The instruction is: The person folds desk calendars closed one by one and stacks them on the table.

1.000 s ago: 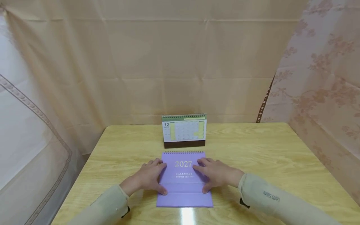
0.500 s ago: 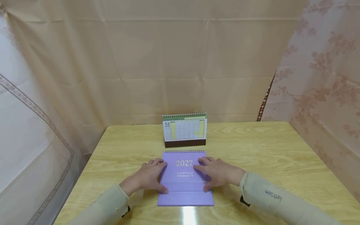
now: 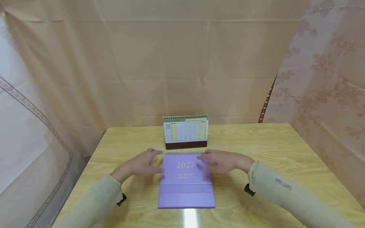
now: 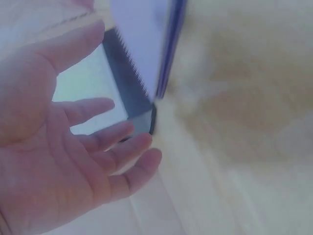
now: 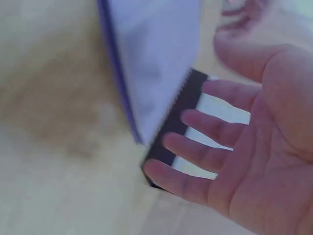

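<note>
A purple 2027 calendar point(image 3: 185, 172) lies on the table with its spiral binding at the far edge. My left hand point(image 3: 142, 163) is at its upper left side, thumb and fingers apart; the left wrist view shows that palm point(image 4: 63, 147) holding nothing. On the other side, my right hand point(image 3: 223, 161) reaches over the calendar's upper right part, and whether it touches the cover I cannot tell. In the right wrist view the fingers of this hand point(image 5: 244, 142) are spread and hold nothing.
Just behind the purple calendar stands another desk calendar point(image 3: 186, 131), green-topped with a dark base, showing 12. The wooden table point(image 3: 122, 139) ends at a beige curtain point(image 3: 159, 63); a floral cloth point(image 3: 330, 79) hangs at the right.
Both hands have come off the purple calendar's sides and moved away from me, toward its spiral edge. The calendars look unmoved on the table.
</note>
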`<state>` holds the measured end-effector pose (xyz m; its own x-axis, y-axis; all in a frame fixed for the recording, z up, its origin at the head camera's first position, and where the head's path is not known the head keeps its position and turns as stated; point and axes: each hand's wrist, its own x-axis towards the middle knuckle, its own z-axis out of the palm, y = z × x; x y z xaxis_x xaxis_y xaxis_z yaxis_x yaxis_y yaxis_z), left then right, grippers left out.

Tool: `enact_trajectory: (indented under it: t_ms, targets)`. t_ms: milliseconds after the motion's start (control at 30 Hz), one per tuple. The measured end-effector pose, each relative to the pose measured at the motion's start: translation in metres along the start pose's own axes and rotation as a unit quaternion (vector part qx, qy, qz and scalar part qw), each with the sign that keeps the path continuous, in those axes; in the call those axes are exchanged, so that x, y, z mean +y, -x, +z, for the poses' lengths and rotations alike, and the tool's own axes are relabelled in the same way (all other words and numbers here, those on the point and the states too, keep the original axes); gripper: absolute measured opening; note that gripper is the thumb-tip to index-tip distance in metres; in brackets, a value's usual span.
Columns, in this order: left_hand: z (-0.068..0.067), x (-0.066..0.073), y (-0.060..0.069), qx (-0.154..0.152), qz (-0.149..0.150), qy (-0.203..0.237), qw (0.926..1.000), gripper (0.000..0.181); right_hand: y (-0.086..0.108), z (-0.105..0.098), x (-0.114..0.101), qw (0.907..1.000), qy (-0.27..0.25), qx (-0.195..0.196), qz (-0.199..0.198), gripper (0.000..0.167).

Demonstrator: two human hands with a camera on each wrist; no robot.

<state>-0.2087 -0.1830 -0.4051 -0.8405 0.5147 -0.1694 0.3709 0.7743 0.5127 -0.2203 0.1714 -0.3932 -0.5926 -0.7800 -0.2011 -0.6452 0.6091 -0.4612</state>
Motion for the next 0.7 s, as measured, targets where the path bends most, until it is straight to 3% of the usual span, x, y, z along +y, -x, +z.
enact_trajectory:
  t_ms: [100,233,400,500,600,700]
  targets:
    - [-0.018,-0.006,-0.007,0.001,0.000,0.028,0.9996,0.072,0.003,-0.021,0.005,0.9975,-0.059,-0.014,0.035,0.051]
    - [-0.043,-0.012,-0.014,-0.013,-0.022,0.091,0.9955,0.066,0.007,-0.047,0.009,0.9854,-0.129,-0.036,0.106,0.052]
    - [-0.073,-0.017,-0.019,-0.054,-0.066,0.200,0.9760,0.059,0.011,-0.075,0.015,0.9691,-0.170,-0.085,0.157,0.053]
    - [-0.089,-0.016,-0.022,-0.066,-0.080,0.242,0.9648,0.056,0.014,-0.089,0.020,0.9611,-0.183,-0.108,0.177,0.053]
    - [-0.101,-0.013,-0.025,-0.064,-0.083,0.257,0.9608,0.054,0.016,-0.104,0.027,0.9572,-0.194,-0.100,0.190,0.050]
    - [-0.109,-0.010,-0.030,-0.051,-0.088,0.273,0.9565,0.052,0.016,-0.117,0.035,0.9527,-0.215,-0.066,0.205,0.054]
